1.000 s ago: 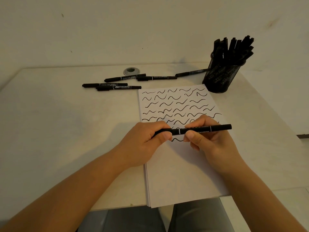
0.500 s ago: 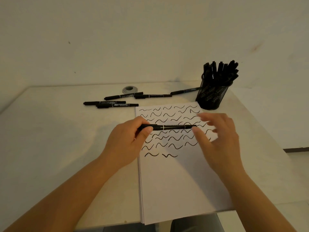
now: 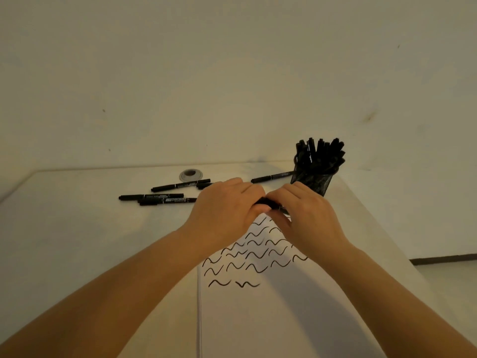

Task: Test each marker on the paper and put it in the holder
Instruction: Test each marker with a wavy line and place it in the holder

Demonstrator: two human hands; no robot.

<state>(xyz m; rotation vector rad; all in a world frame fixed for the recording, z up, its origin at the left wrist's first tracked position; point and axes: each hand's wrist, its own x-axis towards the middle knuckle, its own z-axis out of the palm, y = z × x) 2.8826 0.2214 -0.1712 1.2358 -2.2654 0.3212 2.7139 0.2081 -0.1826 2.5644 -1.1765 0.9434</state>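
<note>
The pale surface [image 3: 77, 228] carries everything here, and the white paper [image 3: 271, 319] lies on its near half, covered in rows of black test squiggles [image 3: 255, 254]. Behind it to the right stands one mesh holder [image 3: 313, 183], packed with upright markers. Above the paper's far edge, the left hand [image 3: 224, 210] and the right hand [image 3: 307, 215] meet around one black marker [image 3: 267, 202]; both grips curl closed on it, and only a short dark stretch shows between them.

This looks like the handover before dropping it in. To do it well, the right hand should take the barrel near its middle, tip it upright and aim for a gap among the crowded caps, so that nothing is knocked or the holder tipped.

Five loose markers [image 3: 152, 198] lie on the surface: three to the left, one partly hidden behind the left hand, one just beside the holder. One round grey grommet [image 3: 191, 174] sits behind them.
</note>
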